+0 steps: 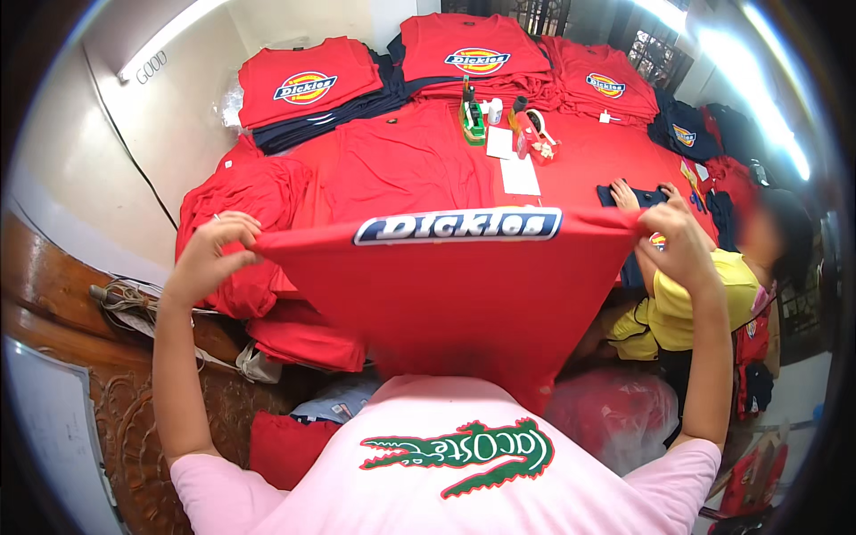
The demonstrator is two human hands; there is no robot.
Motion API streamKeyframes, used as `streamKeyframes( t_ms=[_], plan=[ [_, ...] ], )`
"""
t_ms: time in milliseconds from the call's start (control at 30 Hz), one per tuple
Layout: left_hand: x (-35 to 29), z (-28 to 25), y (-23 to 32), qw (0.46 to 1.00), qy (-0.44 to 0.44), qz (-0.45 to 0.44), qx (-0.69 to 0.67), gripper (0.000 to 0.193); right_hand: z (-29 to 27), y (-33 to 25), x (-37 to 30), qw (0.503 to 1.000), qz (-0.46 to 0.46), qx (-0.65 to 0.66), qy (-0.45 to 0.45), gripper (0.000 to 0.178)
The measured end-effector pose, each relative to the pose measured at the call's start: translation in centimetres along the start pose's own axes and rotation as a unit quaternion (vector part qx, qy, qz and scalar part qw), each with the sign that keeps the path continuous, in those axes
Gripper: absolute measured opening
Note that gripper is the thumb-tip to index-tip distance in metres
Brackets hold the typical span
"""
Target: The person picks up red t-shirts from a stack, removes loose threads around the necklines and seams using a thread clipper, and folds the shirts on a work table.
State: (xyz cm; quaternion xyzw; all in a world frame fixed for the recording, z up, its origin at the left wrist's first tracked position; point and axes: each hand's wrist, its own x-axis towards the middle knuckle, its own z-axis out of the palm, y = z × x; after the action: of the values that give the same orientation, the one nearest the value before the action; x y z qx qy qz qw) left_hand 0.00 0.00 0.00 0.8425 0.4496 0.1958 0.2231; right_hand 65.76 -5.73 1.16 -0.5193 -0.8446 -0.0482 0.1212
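The left hand (214,255) pinches one end of a single red garment (455,299), taut before the chest (348,486), with a blue-and-white print (459,226); the right hand (681,241) grips the other. Beyond lie three red-topped piles of shirts (308,80).

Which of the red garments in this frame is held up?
The red garment stretched between the left hand and right hand, printed panel along its top edge; other red garments on the table lie stacked or spread.
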Motion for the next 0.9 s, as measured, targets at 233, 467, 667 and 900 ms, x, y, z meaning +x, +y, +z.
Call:
streamKeyframes(
  t_ms=[233,467,667,900],
  plan=[
    [1.2,-1.7,0.7,0.992,0.122,0.015,0.008,0.013,-3.1,-2.8,2.2,0.988,-0.072,-0.107,0.086,0.02],
    [1.8,0.3,0.9,0.977,0.152,0.044,0.146,0.02,-2.5,-3.6,1.4,0.986,-0.05,-0.149,0.059,0.011],
    [2.1,0.7,1.5,0.957,0.197,0.071,0.201,0.018,-3.3,-4.4,0.9,0.964,-0.026,-0.099,0.244,0.025],
    [3.3,1.9,-0.3,0.973,0.204,0.052,0.094,0.016,-5.1,-2.9,2.6,0.982,-0.003,-0.108,0.154,0.021]
  ],
)
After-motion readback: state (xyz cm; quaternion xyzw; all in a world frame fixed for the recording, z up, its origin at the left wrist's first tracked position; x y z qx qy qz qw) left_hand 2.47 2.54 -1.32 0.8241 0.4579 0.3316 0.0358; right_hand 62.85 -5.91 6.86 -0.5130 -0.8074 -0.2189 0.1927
